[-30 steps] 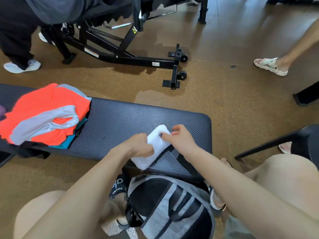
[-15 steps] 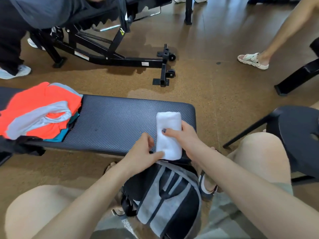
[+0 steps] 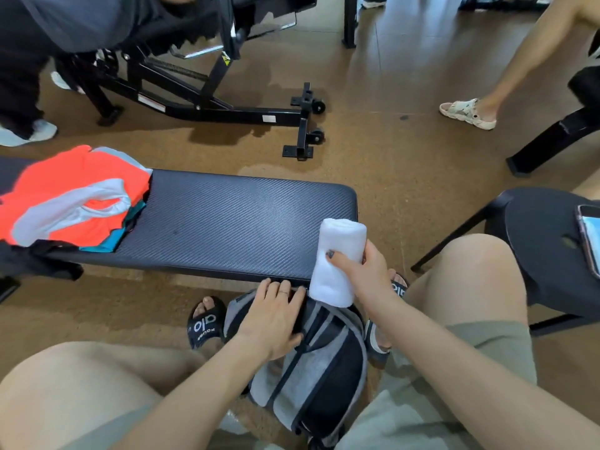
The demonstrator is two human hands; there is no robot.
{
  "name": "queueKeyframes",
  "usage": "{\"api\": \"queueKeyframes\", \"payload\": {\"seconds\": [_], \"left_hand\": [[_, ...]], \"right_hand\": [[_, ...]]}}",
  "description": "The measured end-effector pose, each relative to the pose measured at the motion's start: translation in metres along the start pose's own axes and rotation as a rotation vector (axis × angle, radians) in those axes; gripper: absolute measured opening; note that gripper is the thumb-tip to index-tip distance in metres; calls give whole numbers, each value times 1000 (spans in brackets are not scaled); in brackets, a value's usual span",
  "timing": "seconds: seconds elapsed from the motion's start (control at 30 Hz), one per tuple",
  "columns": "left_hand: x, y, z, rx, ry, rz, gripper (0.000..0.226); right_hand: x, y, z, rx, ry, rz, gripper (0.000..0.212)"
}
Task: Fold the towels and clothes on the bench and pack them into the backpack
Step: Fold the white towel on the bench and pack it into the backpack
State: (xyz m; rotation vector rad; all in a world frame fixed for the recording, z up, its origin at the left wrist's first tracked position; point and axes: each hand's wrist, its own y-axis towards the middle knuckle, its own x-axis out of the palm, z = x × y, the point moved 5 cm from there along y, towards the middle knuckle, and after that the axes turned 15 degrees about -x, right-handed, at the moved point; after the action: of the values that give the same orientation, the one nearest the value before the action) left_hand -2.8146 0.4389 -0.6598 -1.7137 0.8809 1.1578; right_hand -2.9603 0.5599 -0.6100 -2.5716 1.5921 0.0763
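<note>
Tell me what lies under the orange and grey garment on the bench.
Under the orange and grey garment, a teal cloth pokes out at its right edge, and black fabric hangs over the bench edge. The rest is covered.

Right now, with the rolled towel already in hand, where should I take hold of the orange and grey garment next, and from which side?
Judging by its pose, take the orange and grey garment at its right edge, nearest the bare bench, coming from the right. It lies flat on top of the teal clothes, so a grip there should lift it off alone.
</note>
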Motion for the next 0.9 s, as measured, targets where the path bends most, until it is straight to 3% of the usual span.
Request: {"api": "queueKeyframes", "payload": {"seconds": [0.13, 0.23, 0.4, 0.47, 0.63, 0.77, 0.9], "left_hand": [[-6, 6, 5, -57, -13, 2, 73], [-7, 5, 12, -76, 16, -83, 69], [-12, -18, 4, 88, -75, -270, 54], [-20, -31, -6, 155, -74, -255, 50], [-21, -70, -33, 309, -25, -196, 37], [-25, -93, -45, 451, 16, -52, 36], [-38, -104, -33, 550, -28, 154, 26]], "right_hand": [[-10, 2, 9, 80, 54, 110, 45], [-11, 1, 15, 134, 70, 138, 45], [-4, -4, 10, 67, 26, 78, 44], [4, -9, 4, 28, -13, 27, 46], [40, -35, -1, -20, -100, -166, 47], [75, -55, 9, -67, -190, -320, 57], [99, -67, 32, -170, -638, -704, 54]]}}
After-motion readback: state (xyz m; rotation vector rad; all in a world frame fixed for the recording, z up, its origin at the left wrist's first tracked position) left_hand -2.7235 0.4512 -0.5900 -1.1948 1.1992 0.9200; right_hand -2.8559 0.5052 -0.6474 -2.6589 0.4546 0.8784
